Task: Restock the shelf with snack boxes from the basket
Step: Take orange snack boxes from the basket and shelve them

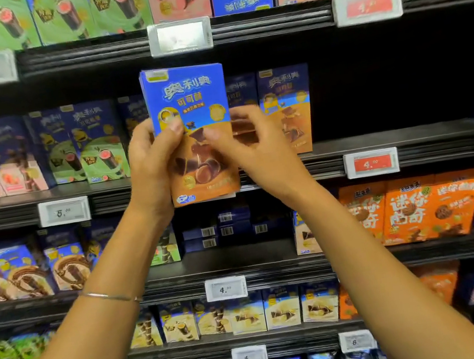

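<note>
Left hand (150,162): gripped the tall blue-and-orange cardboard snack box (194,133) along its nine o'clock edge, thumb across the front.
Snack box: upright, raised before the black metal shelf (394,139).
Right hand (255,145): blurred at the box's three o'clock edge, fingers curled; grip unclear.
Shelf: matching box (286,109) stood at three o'clock.
</note>
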{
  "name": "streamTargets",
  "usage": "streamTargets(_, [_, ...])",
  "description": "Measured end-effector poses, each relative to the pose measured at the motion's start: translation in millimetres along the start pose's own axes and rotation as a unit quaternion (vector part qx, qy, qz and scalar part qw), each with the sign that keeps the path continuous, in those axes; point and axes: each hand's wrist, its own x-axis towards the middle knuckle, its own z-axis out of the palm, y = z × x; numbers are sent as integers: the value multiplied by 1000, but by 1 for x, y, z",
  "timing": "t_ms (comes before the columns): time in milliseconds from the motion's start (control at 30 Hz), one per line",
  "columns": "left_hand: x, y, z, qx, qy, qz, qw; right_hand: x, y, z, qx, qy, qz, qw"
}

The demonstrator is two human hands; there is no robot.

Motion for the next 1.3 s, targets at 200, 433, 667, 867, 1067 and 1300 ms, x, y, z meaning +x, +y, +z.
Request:
streamTargets(200, [-16,-8,19,-5,21,-18,1000,-10,2,-2,58,-34,29,997])
streamTargets(433, [-24,-5,28,12,88,-50,995,-14,6,-19,74,-23,45,996])
streamTargets(667, [-8,-11,-4,81,158,-2,984,-3,13,-54,47,74,39,995])
streamTargets(867, [2,-6,-10,134,176,23,975,20,25,-62,-44,189,9,981])
streamTargets(1067, [8,-4,4,167,172,78,968,23,42,-51,-122,186,2,975])
streamTargets(1300, [20,-10,19,172,147,98,969,26,44,-51,-167,192,10,967])
